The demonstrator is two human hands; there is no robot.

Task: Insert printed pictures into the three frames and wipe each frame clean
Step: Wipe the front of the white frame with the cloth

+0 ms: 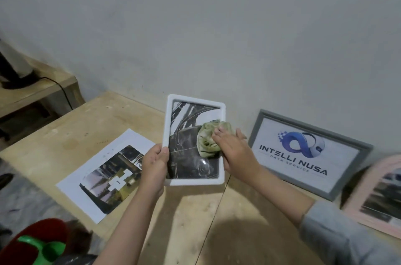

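white frame holds a dark print; right hand presses cloth.

Bare table lies open in front, between the forearms. To the left a printed sheet lies flat; to the right a grey frame leans against the wall, a pink frame just beside it.

dim flat light, soft shadow on table, glare on white frame glass, edges warped and blurry
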